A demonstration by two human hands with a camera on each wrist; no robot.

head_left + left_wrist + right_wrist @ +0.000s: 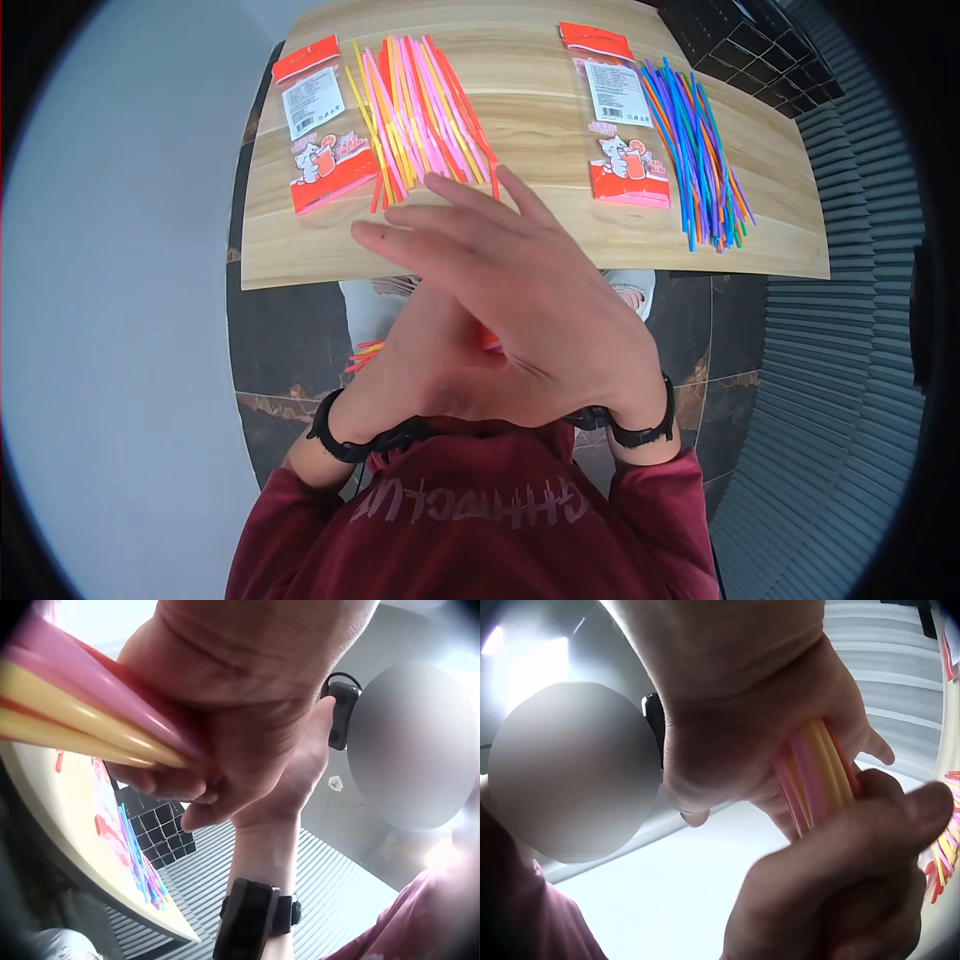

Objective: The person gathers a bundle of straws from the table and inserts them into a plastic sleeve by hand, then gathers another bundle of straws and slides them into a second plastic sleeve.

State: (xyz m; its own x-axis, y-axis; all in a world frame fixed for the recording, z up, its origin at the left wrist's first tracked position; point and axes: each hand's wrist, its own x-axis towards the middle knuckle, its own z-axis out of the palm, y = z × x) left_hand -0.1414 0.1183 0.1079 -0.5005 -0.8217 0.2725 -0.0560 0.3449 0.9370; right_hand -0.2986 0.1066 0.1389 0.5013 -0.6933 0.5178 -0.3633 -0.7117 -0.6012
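In my left hand I grip a bundle of pink, yellow and red drinking straws; one end of it fans out beyond the fist at lower left in the head view. My right hand lies over the bundle's other end with its fingers stretched out. From the right wrist, the straws rise out of the left fist and their ends meet the right palm. Both hands are above my lap, just in front of the table edge.
On the wooden table lies a loose pile of pink, yellow and red straws beside a packet. Farther right are a second packet and a pile of blue, purple, green and orange straws. A black grid-patterned box stands back right.
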